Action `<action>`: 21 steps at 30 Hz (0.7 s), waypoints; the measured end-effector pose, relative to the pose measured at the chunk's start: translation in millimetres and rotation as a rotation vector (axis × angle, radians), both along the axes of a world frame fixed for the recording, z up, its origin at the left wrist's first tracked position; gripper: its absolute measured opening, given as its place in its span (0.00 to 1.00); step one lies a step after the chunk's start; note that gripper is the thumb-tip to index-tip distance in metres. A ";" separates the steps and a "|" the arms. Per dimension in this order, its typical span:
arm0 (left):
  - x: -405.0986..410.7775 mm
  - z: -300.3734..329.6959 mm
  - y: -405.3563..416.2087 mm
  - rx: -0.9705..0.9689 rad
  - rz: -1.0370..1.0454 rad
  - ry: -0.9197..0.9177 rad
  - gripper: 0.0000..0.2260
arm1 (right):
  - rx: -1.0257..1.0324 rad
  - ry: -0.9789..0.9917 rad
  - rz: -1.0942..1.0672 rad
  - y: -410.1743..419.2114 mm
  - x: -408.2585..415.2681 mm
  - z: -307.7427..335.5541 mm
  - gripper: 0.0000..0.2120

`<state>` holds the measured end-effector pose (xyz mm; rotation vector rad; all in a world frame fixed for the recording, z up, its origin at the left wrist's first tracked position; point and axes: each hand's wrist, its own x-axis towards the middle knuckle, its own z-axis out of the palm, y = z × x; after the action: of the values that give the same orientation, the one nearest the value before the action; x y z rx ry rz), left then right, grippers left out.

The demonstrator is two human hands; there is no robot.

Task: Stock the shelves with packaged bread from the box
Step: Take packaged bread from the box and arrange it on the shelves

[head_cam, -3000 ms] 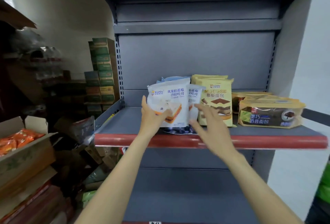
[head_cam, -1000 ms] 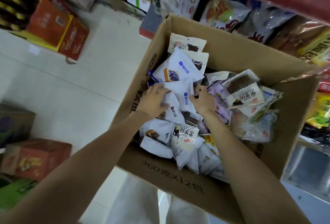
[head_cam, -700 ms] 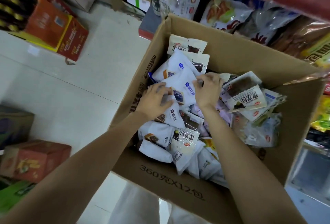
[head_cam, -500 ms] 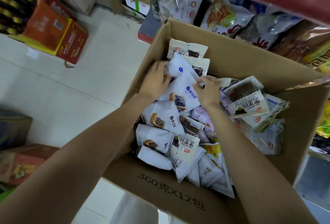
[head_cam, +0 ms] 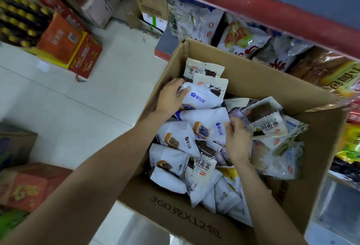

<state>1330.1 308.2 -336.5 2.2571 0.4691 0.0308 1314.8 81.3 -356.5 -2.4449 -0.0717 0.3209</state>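
An open cardboard box [head_cam: 259,81] stands on the floor, filled with several packaged breads. My left hand [head_cam: 171,96] grips the end of a white pack with blue print [head_cam: 202,98] near the box's far left wall. My right hand [head_cam: 236,139] grips the right end of a second white pack with a blueberry picture [head_cam: 204,123] in the box's middle. More white packs [head_cam: 175,139] lie below them, and a clear pack of dark bread [head_cam: 266,121] lies to the right.
A red-edged shelf [head_cam: 272,14] runs overhead at the top right, with bagged goods [head_cam: 241,40] on the level beneath it. Red and orange cartons [head_cam: 74,49] sit on the pale tiled floor at left, and more cartons [head_cam: 25,184] at the lower left.
Three seconds ago both hands set packs on an upper shelf. Now they are in the box; my left hand has moved up to a far pack and my right hand has taken a middle one.
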 end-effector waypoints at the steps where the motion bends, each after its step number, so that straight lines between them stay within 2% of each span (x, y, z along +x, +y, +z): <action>1: -6.7 10.4 -1.2 0.024 -0.009 -0.074 0.08 | -0.022 -0.068 0.039 -3.6 -4.0 12.2 0.09; 4: -20.4 53.5 -0.9 0.036 -0.069 -0.246 0.06 | -0.070 -0.267 0.142 -10.5 -11.9 56.2 0.13; 6: -27.8 84.1 2.8 -0.020 -0.018 -0.327 0.08 | -0.053 -0.377 0.167 -10.8 -11.2 87.5 0.15; 8: -37.1 113.4 8.5 -0.093 0.069 -0.364 0.10 | -0.049 -0.469 0.183 -9.0 -9.8 119.9 0.13; 10: -44.1 139.7 17.4 -0.045 0.069 -0.372 0.13 | -0.090 -0.557 0.197 -6.3 -9.8 151.8 0.10; 14: -55.3 185.3 45.0 0.239 -0.043 -0.351 0.19 | -0.162 -0.619 0.185 2.9 -11.5 205.2 0.09; 16: -60.6 205.1 60.6 0.283 -0.077 -0.364 0.19 | -0.190 -0.655 0.158 11.3 -15.9 229.2 0.07; 18: -64.2 222.0 76.6 0.246 -0.068 -0.373 0.18 | -0.172 -0.656 0.129 23.4 -22.9 252.0 0.06; 21: -65.4 245.4 103.4 0.076 -0.026 -0.357 0.17 | -0.159 -0.646 0.120 46.9 -32.9 286.8 0.06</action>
<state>1264.8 411.6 -91.1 2.2669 0.2499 0.4373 1281.8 128.2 -69.8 -2.6104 -0.4869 -0.4384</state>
